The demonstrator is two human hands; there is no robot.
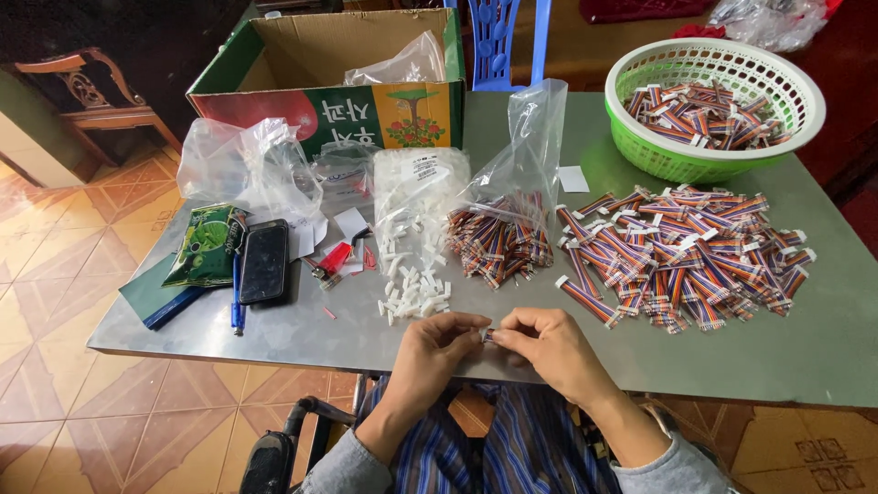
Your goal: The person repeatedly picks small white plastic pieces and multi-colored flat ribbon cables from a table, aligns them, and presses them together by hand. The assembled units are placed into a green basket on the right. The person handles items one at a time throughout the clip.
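Lower centre of frame: left hand (437, 346) and right hand (547, 346) meet at the near edge of the grey worktop (805, 357). Fingers of both pinched shut on a small connector piece (487, 336) between the fingertips; long axis too small to tell. Neither hand nearer.

Just beyond, centre: loose white plastic housings (413, 291) spilling from a clear bag. Right of these: striped ribbon cables (681, 256), heaped.

Far: green basket (640, 146), upper right; cardboard box (320, 55) with green and red printed panels, upper left.
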